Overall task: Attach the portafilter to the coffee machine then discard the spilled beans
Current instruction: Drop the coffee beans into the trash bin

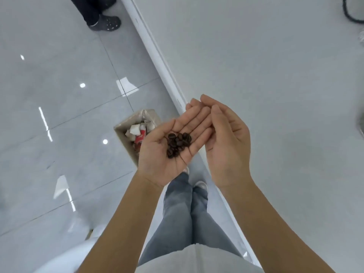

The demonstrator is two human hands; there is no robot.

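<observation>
Several dark coffee beans (178, 144) lie in the cupped palm of my left hand (169, 152), which is held palm up over the table's edge. My right hand (226, 146) stands on its side against the left hand's fingers, fingers together and slightly curled, holding nothing. Below and left of the left hand, a cardboard bin (126, 142) stands on the floor with white and red rubbish in it. The portafilter and the coffee machine are out of view.
A white table (275, 75) fills the right side, its edge running diagonally. A grey tiled floor (59, 95) is on the left. Another person's leg and dark shoe (106, 22) stand at the top left. A black cable (352, 14) lies at the top right.
</observation>
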